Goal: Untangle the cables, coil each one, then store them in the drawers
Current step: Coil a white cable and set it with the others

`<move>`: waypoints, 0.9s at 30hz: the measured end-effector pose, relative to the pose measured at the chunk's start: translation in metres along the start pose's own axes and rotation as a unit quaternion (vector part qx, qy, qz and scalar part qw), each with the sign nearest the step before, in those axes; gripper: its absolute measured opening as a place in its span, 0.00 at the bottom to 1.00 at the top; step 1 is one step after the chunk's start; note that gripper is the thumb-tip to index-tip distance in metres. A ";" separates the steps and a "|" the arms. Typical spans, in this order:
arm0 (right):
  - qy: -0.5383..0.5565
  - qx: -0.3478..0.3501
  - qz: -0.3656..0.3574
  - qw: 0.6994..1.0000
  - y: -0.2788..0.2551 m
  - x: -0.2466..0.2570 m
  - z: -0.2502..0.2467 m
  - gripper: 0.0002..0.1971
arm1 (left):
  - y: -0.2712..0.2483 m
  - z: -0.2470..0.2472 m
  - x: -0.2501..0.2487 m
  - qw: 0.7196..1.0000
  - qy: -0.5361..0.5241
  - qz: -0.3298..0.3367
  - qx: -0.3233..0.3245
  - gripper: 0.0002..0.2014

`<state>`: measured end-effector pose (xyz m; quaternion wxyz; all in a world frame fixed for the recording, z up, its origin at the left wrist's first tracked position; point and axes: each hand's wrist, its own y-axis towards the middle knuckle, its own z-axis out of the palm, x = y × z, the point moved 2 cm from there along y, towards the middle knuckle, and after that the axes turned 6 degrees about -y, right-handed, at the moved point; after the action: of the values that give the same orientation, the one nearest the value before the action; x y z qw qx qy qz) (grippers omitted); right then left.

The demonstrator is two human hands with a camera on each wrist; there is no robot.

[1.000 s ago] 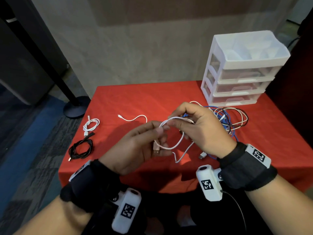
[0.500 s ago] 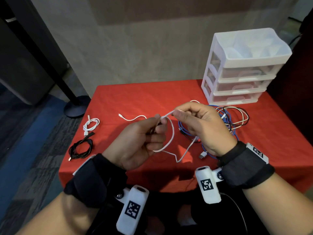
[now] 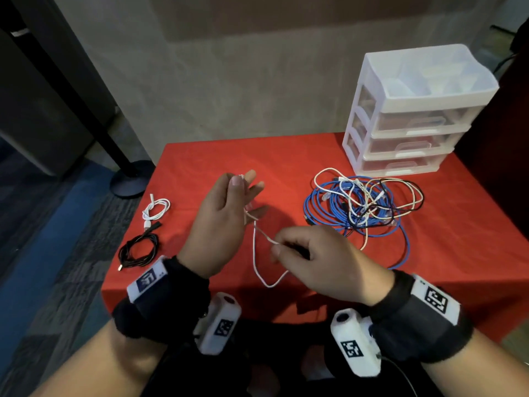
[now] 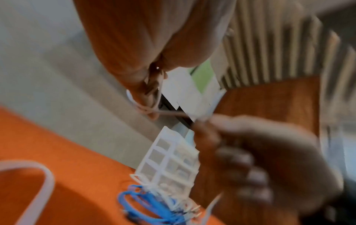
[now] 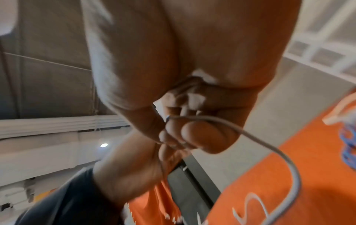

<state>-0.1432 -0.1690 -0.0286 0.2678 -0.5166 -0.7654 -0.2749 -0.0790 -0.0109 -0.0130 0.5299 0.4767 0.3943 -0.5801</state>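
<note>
A thin white cable (image 3: 254,255) hangs in a loop between my two hands above the red table (image 3: 286,156). My left hand (image 3: 229,207) is raised, with one end of the cable pinched at its fingertips and turns of it around the fingers (image 4: 146,97). My right hand (image 3: 303,253) pinches the same cable (image 5: 250,137) lower down, between thumb and forefinger. A tangle of blue, white and black cables (image 3: 363,204) lies on the table to the right. The white three-drawer unit (image 3: 415,110) stands at the back right, its drawers closed.
A coiled white cable (image 3: 156,210) and a coiled black cable (image 3: 138,250) lie near the table's left edge. A black stand base (image 3: 128,181) sits on the floor beyond the left corner. A wall runs behind the table.
My hands have drawn apart: the left rose up and away, the right dropped toward me, stretching the white cable between them. The cable's free end has left the table.
</note>
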 end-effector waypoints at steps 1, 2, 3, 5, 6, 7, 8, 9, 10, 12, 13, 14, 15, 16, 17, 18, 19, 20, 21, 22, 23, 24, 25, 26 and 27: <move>-0.005 -0.003 -0.017 1.000 0.000 0.006 -0.009 0.11 | -0.001 -0.002 0.000 0.996 0.075 0.034 0.017 0.12; -0.003 -0.005 -0.027 1.000 0.000 0.010 -0.017 0.11 | -0.001 -0.005 0.001 0.984 0.156 0.071 0.041 0.13; 0.006 -0.008 -0.032 0.999 0.000 0.011 -0.025 0.10 | -0.003 -0.007 0.001 0.964 0.239 0.100 0.064 0.14; 0.019 -0.025 -0.037 0.999 0.005 0.010 -0.038 0.10 | -0.010 -0.008 0.001 0.927 0.343 0.111 0.103 0.16; 0.016 -0.036 -0.039 0.998 0.008 0.010 -0.043 0.09 | -0.014 -0.007 0.001 0.925 0.347 0.091 0.124 0.16; 0.013 -0.051 -0.036 0.998 0.013 0.008 -0.048 0.08 | -0.020 -0.004 -0.001 0.931 0.329 0.059 0.147 0.16; 0.015 -0.070 -0.029 0.997 0.017 0.006 -0.051 0.07 | -0.024 -0.001 -0.003 0.939 0.299 0.028 0.166 0.17; 0.029 -0.091 -0.018 0.995 0.022 0.002 -0.055 0.07 | -0.027 0.002 -0.005 0.948 0.266 0.008 0.175 0.18; 0.049 -0.111 -0.005 0.993 0.025 -0.003 -0.057 0.07 | -0.029 0.004 -0.008 0.956 0.235 -0.001 0.176 0.18; 0.092 -0.136 0.010 0.986 0.032 -0.010 -0.058 0.10 | -0.029 0.008 -0.011 0.970 0.168 -0.017 0.175 0.18; 0.116 -0.137 0.013 0.984 0.034 -0.013 -0.057 0.12 | -0.028 0.009 -0.013 0.975 0.135 -0.024 0.173 0.18; 0.140 -0.131 0.016 0.981 0.036 -0.015 -0.054 0.12 | -0.025 0.009 -0.014 0.981 0.103 -0.031 0.159 0.17; 0.161 -0.120 0.025 0.979 0.038 -0.017 -0.050 0.12 | -0.022 0.008 -0.016 0.987 0.067 -0.037 0.140 0.16; 0.182 -0.106 0.038 0.977 0.038 -0.017 -0.045 0.12 | -0.020 0.007 -0.017 0.990 0.032 -0.041 0.128 0.15; 0.197 -0.091 0.055 0.975 0.039 -0.018 -0.040 0.13 | -0.018 0.007 -0.019 0.991 -0.009 -0.048 0.127 0.14; 0.207 -0.076 0.067 0.973 0.039 -0.018 -0.035 0.15 | -0.017 0.007 -0.021 0.988 -0.054 -0.063 0.130 0.13; 0.215 -0.065 0.077 0.971 0.039 -0.019 -0.029 0.15 | -0.017 0.008 -0.022 0.981 -0.105 -0.089 0.137 0.12; 0.223 -0.060 0.083 0.969 0.039 -0.020 -0.024 0.15 | -0.016 0.008 -0.021 0.971 -0.153 -0.118 0.143 0.12; 0.228 -0.057 0.085 0.968 0.039 -0.020 -0.020 0.13 | -0.017 0.010 -0.021 0.958 -0.201 -0.142 0.145 0.12; 0.224 -0.051 0.082 0.970 0.039 -0.021 -0.015 0.12 | -0.017 0.010 -0.021 0.948 -0.239 -0.154 0.142 0.12; 0.214 -0.040 0.079 0.973 0.038 -0.023 -0.009 0.11 | -0.016 0.009 -0.021 0.941 -0.269 -0.156 0.136 0.11; 0.200 -0.024 0.079 0.976 0.036 -0.026 -0.002 0.11 | -0.014 0.007 -0.021 0.938 -0.287 -0.146 0.125 0.10; 0.190 -0.005 0.085 0.978 0.033 -0.027 0.005 0.11 | -0.011 0.004 -0.022 0.940 -0.297 -0.129 0.109 0.09; 0.179 0.014 0.094 0.979 0.028 -0.029 0.012 0.10 | -0.007 0.001 -0.024 0.946 -0.294 -0.105 0.091 0.09; 0.165 0.033 0.099 0.981 0.023 -0.030 0.018 0.10 | -0.003 -0.003 -0.026 0.954 -0.280 -0.075 0.073 0.09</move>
<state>-0.1147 -0.1683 -0.0590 0.4326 -0.5285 -0.6646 -0.3032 -0.0818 -0.0017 0.0119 0.5374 0.3015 0.2214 -0.7558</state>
